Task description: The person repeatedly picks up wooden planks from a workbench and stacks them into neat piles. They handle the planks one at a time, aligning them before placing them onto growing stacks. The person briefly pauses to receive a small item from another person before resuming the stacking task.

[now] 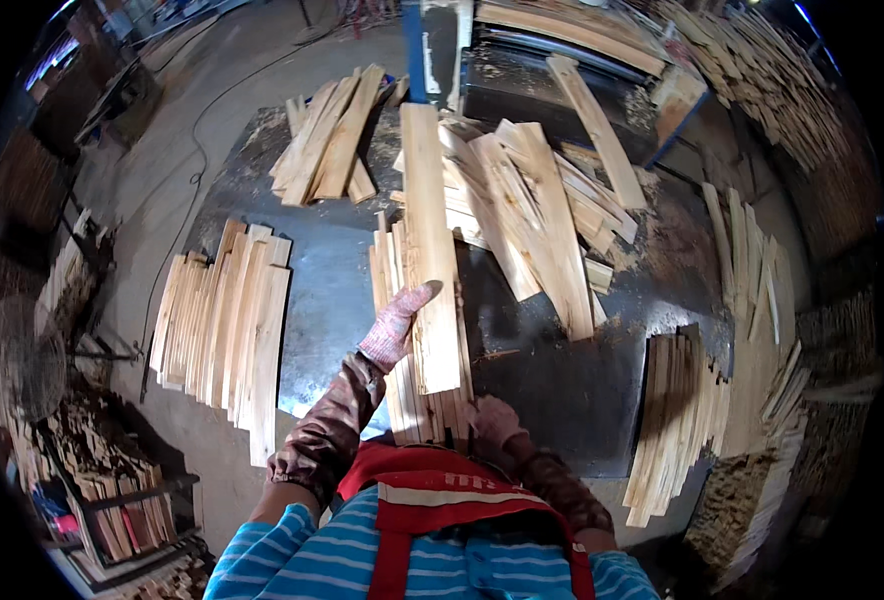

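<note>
My left hand [402, 322], in a pinkish work glove, is closed around the left edge of a long pale wooden board [430, 240], its thumb lying on the upper face. The board points away from me, raised over a row of narrow wooden slats [392, 395] at the table's near side. My right hand [495, 420], gloved too, is low by the near right end of those slats. Its fingers are partly in shadow, and whether they grip anything cannot be made out. Beyond the held board, loose boards [537, 215] lie in a jumbled heap.
The dark metal table [322, 260] bears stacked slats [227, 320] at the left edge and another stack [674, 430] at the right. More boards [332, 140] lie at the far left. A machine with a roller [562, 60] stands behind. A cable [198, 150] crosses the floor.
</note>
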A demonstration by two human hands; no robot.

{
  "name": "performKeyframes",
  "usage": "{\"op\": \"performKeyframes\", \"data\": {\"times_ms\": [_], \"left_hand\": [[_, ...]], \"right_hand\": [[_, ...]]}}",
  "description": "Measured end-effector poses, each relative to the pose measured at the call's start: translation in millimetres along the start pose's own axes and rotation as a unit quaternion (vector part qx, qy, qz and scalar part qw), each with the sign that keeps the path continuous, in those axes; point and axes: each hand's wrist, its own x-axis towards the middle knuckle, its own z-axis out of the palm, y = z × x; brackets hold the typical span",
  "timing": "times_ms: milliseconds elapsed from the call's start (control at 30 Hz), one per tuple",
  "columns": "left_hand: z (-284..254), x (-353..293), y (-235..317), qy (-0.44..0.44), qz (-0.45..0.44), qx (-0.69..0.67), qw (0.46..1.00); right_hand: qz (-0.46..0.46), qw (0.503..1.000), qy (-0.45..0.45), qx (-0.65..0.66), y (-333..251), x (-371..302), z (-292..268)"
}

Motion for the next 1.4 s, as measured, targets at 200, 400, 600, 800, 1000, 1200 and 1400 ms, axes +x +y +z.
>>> {"op": "performKeyframes", "data": {"times_ms": [200, 400, 600, 800, 1000, 1200, 1400], "left_hand": [[27.7, -0.2, -42.5, 0.003, 0.009, 0.089, 0.996], [110.2, -33.9, -125.2, -0.186, -0.086, 0.467, 0.86], [81.9, -10.0, -130.4, -0.294, 0.023, 0.695, 0.656], [70.9, 9.1, -127.6, -0.297, -0.046, 0.693, 0.655], [62.9, 22.0, -124.9, -0.27, -0.09, 0.674, 0.682], [57.5, 37.1, -120.7, -0.216, -0.097, 0.592, 0.771], [26.9, 31.5, -108.4, -0.078, -0.173, 0.374, 0.908]], "right_hand": [[-0.088, 0.901, 0.215, 0.366, 32.0, 20.4, -34.5], [0.004, 0.839, 0.425, 0.339, 20.2, 3.2, -92.8], [0.215, 0.823, 0.516, 0.103, 200.1, -69.3, -45.0], [0.543, 0.763, 0.31, -0.167, 361.3, -175.8, -2.8], [0.258, 0.806, 0.53, -0.055, 279.8, -64.4, -141.3], [0.139, 0.84, 0.525, 0.006, 184.2, 131.8, -248.5], [0.114, 0.817, 0.556, 0.101, 168.2, 143.2, -270.7]]}}
